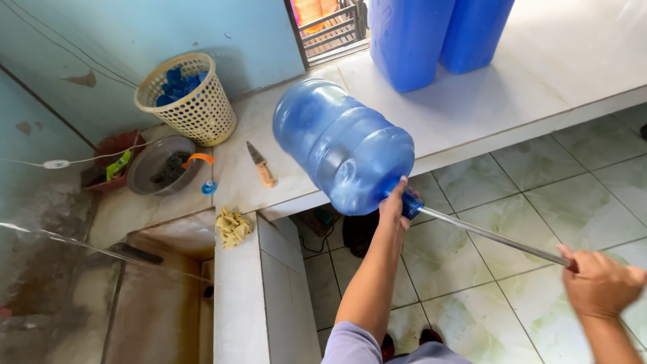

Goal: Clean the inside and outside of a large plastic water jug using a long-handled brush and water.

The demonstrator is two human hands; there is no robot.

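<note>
A large translucent blue water jug (340, 145) lies tilted on its side, its base over the white counter and its neck pointing down toward me. My left hand (394, 205) grips the jug at its neck. A long metal rod (492, 237) runs out of the neck to the lower right. My right hand (600, 282) is closed around the far end of that rod, above the tiled floor.
Two blue containers (431, 34) stand at the back of the white counter (512, 94). A knife (261, 164), a dark bowl (158, 164) and a cream basket (189, 101) with blue caps sit left. A yellow rag (232, 226) lies by a sunken basin (155, 296).
</note>
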